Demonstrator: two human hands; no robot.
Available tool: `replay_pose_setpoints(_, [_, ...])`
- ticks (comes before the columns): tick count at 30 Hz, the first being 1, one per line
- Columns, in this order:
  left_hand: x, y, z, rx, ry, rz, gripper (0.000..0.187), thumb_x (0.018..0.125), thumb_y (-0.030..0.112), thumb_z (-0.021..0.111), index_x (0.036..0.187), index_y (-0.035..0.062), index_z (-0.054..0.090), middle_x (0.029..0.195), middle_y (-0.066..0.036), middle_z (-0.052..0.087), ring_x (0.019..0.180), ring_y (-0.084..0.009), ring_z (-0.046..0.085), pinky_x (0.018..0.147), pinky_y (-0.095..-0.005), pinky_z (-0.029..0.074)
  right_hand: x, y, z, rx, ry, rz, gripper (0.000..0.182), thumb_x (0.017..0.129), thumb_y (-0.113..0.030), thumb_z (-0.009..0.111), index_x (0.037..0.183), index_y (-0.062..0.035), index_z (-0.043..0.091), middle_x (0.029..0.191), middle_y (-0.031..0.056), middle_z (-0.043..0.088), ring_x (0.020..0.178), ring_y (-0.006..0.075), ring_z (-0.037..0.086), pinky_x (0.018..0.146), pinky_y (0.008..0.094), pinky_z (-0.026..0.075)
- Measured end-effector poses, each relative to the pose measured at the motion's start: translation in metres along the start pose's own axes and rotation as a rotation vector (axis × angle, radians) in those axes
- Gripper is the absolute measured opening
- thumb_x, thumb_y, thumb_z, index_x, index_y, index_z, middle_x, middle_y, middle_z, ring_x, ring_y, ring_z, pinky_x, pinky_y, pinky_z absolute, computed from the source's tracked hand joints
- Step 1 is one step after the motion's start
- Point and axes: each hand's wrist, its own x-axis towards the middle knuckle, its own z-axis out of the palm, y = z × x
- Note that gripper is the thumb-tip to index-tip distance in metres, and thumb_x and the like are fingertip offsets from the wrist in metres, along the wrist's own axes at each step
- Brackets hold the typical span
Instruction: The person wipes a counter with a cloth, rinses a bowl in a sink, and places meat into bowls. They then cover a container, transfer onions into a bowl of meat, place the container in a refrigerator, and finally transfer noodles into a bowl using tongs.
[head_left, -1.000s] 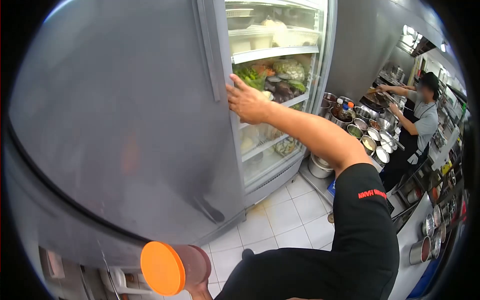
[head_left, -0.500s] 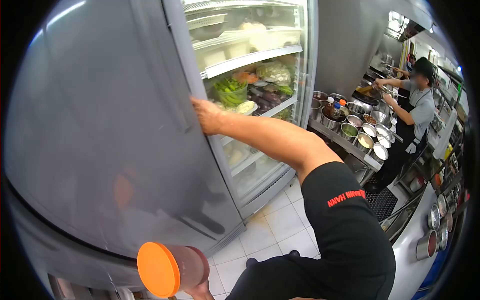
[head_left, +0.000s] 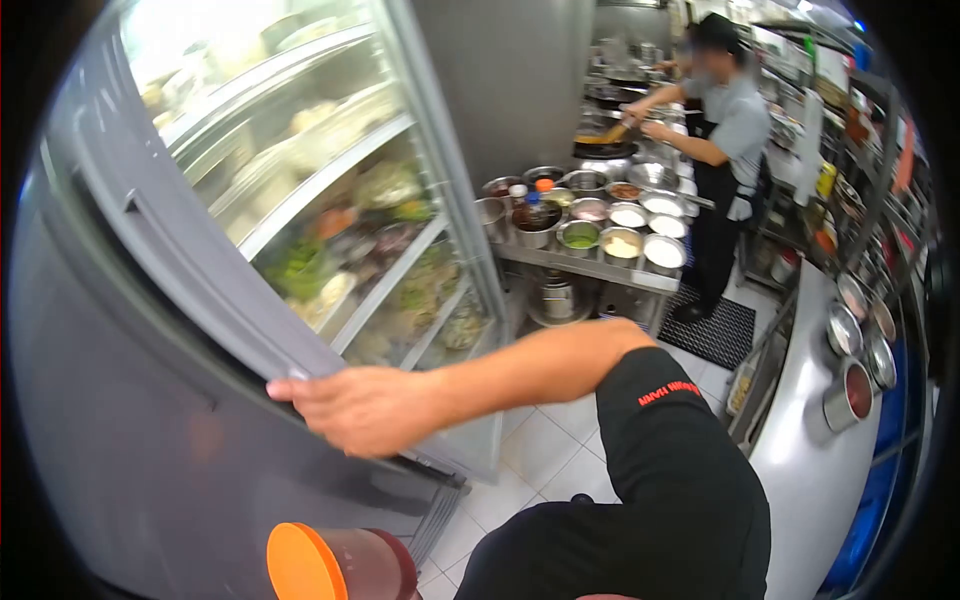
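One smooth grey door (head_left: 150, 430), near left, could knock the cylindrical, orange-lidded jar (head_left: 355, 562) if swung carelessly. The left hand's grip is out of view. The right hand (head_left: 355, 408) meets the door's edge, risking pinched fingers; whether its grip is closed, I cannot tell. Farther right, shiny round pots (head_left: 665, 255) crowd a surface (head_left: 600, 271).

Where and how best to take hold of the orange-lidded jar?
Probably around the body of the orange-lidded jar, from above: it's round and tipped sideways, orange lid toward picture left, upper side uncovered. Its underside is out of frame.
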Motion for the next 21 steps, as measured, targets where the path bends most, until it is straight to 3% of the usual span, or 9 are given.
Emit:
replay_pose_setpoints(2, [0.01,-0.021,0.017,0.01,-0.066,-0.05,0.055,0.092,0.04,0.06,0.135,0.0075,0.05,0.136,-0.01,0.054,0.128,-0.0291,0.05,0.108,-0.0483,0.043,-0.05,-0.018,-0.046,0.295,0.398,0.164,0.021,0.082,-0.029,0.067,0.09,-0.0098,0.07,0.115,0.0141,0.064,0.117,0.0337,0.056,0.118,0.0598,0.019])
replay_pose_setpoints(4, [0.018,-0.046,0.034,0.018,-0.134,-0.105,0.055,0.092,0.04,0.06,0.135,0.007,0.05,0.136,-0.01,0.054,0.128,-0.0291,0.049,0.108,-0.0483,0.043,-0.111,-0.036,-0.097,0.238,0.56,0.484,0.042,0.083,-0.039,0.072,0.108,-0.0072,0.063,0.13,0.0184,0.057,0.124,0.0358,0.052,0.112,0.0591,0.029])
replay_pose_setpoints(6, [0.023,-0.069,0.049,0.02,-0.202,-0.158,0.055,0.092,0.04,0.059,0.135,0.0065,0.05,0.137,-0.01,0.054,0.129,-0.0292,0.049,0.109,-0.0483,0.042,-0.167,-0.051,-0.131,0.197,0.518,0.905,0.07,0.08,-0.047,0.076,0.129,-0.0037,0.052,0.132,0.0211,0.054,0.126,0.0384,0.05,0.111,0.0524,0.033])
replay_pose_setpoints(9, [0.026,-0.098,0.067,0.015,-0.283,-0.221,0.055,0.092,0.039,0.059,0.135,0.0057,0.05,0.137,-0.011,0.054,0.129,-0.0293,0.049,0.109,-0.0483,0.041,-0.216,-0.091,-0.132,0.465,0.509,1.314,0.094,0.076,-0.048,0.08,0.145,-0.0017,0.035,0.14,0.0228,0.046,0.125,0.0397,0.049,0.107,0.0485,0.038])
replay_pose_setpoints(14, [0.043,-0.159,0.106,0.025,-0.353,-0.266,0.056,0.092,0.036,0.059,0.137,0.0037,0.047,0.138,-0.011,0.053,0.131,-0.0292,0.046,0.113,-0.047,0.037,-0.295,-0.089,-0.146,0.324,0.782,1.809,0.106,0.072,-0.049,0.084,0.146,0.0036,0.029,0.133,0.0256,0.052,0.121,0.0339,0.054,0.103,0.0404,0.042])
replay_pose_setpoints(16, [0.041,-0.183,0.135,0.007,-0.302,-0.313,0.055,0.092,0.035,0.06,0.136,0.0048,0.048,0.138,-0.011,0.053,0.131,-0.0282,0.047,0.114,-0.0454,0.036,-0.344,-0.084,-0.137,0.066,0.789,1.731,0.094,0.076,-0.037,0.083,0.144,0.0052,0.033,0.133,0.0234,0.051,0.123,0.0307,0.053,0.105,0.0387,0.04])
replay_pose_setpoints(18, [0.056,-0.206,0.143,0.082,-0.299,-0.298,0.065,0.086,0.042,0.068,0.139,0.0101,0.048,0.143,-0.007,0.05,0.134,-0.0279,0.044,0.114,-0.053,0.033,-0.363,-0.078,-0.146,-0.144,0.695,1.688,0.088,0.08,-0.023,0.079,0.147,0.0059,0.029,0.145,0.0211,0.041,0.135,0.0297,0.041,0.113,0.0374,0.029])
replay_pose_setpoints(20, [0.058,-0.222,0.173,0.087,-0.395,-0.375,0.074,0.085,0.051,0.067,0.142,0.0116,0.044,0.146,-0.006,0.047,0.135,-0.028,0.043,0.114,-0.0525,0.033,-0.355,-0.074,-0.158,-0.148,0.678,1.67,0.089,0.08,-0.015,0.075,0.15,0.0052,0.024,0.155,0.0228,0.029,0.144,0.0297,0.03,0.118,0.0383,0.021])
replay_pose_setpoints(21, [0.062,-0.228,0.187,0.031,-0.449,-0.425,0.07,0.087,0.051,0.066,0.14,0.0106,0.046,0.143,-0.007,0.05,0.133,-0.0272,0.045,0.114,-0.0495,0.033,-0.343,-0.072,-0.157,-0.13,0.767,1.569,0.088,0.08,-0.012,0.074,0.15,0.0055,0.023,0.156,0.0225,0.028,0.145,0.0312,0.027,0.118,0.0394,0.02])
